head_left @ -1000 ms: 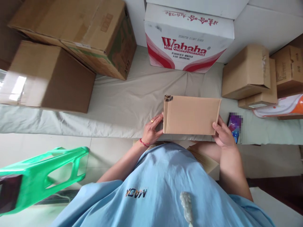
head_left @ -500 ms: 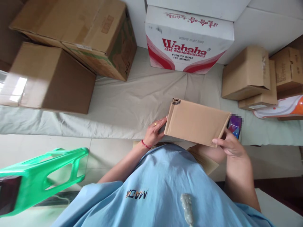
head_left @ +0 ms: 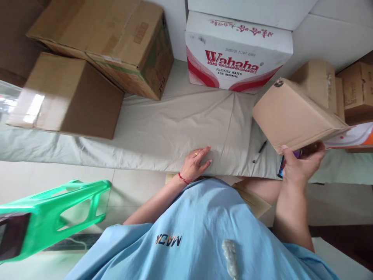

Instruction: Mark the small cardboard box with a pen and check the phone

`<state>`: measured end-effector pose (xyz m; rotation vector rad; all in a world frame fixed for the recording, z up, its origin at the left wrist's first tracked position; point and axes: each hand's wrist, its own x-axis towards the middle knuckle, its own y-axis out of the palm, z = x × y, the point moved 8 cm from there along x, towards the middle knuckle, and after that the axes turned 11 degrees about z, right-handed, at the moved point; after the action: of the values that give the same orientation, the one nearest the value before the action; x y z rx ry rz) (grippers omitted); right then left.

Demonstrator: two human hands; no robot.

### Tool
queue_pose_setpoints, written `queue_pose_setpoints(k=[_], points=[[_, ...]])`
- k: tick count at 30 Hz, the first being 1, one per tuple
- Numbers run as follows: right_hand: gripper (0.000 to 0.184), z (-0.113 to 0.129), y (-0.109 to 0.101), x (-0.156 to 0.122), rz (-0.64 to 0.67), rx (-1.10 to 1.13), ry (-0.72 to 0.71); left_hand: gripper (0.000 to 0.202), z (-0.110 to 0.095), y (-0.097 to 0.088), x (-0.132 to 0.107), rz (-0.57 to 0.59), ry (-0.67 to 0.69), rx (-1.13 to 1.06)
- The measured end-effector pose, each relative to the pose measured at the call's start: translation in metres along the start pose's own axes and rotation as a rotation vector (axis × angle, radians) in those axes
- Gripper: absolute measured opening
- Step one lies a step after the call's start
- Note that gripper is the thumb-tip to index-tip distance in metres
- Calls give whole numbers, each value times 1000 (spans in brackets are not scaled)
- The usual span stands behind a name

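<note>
Pinching the carton (head_left: 291, 114) between thumb and fingers, the nearer right hand (head_left: 301, 165) holds it tilted above the desk (head_left: 175, 116), toward its right end; the long axis slants off far-left. The left hand (head_left: 195, 163), fingers loosely spread, hovers or rests by the front edge.

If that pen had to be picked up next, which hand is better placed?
Probably the left hand: it holds nothing, and its fingers are spread. The right hand looks nearer the pen, but it is gripping a cardboard box.
</note>
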<state>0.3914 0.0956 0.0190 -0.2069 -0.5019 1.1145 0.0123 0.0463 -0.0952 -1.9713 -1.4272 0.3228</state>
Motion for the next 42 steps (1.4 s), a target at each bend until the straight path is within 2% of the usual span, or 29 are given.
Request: queue_pose_setpoints(k=[3,6,10,16,20,24,26,28,30,32,35,37,39,40,42], points=[[111,-8,10,-10,-144,-407,39,43,-1,0,1,6,-5,4],[120,-24,27,-16,-206,-583,143,37,-3,1,2,7,0,7],[129,-36,50,-5,-217,-571,158,35,-5,0,3,2,15,14],[131,-41,75,40,-183,-549,208,33,-6,-1,4,-8,23,18],[133,-42,87,70,-80,-505,308,33,-6,0,5,-5,20,23],[130,-45,91,100,28,-509,327,33,-5,0,5,-1,9,27],[116,-53,94,111,98,-531,339,33,-5,0,5,-3,3,28],[85,-62,98,116,207,-522,339,33,-6,-1,5,-10,3,26],[56,-68,98,108,286,-501,317,33,-9,-3,5,-21,10,20],[43,-66,91,88,299,-463,255,32,-12,-9,4,-40,25,8],[37,-58,69,41,291,-329,167,31,-9,-31,0,-100,28,-11],[40,-57,50,6,300,-258,182,31,3,-59,0,-177,-11,-10],[41,-58,28,-22,275,-223,212,33,27,-99,3,-299,-88,6],[41,-60,17,-33,253,-217,233,35,42,-127,4,-425,-161,29],[42,-64,-5,-49,199,-222,280,52,72,-182,10,-611,-268,112]])
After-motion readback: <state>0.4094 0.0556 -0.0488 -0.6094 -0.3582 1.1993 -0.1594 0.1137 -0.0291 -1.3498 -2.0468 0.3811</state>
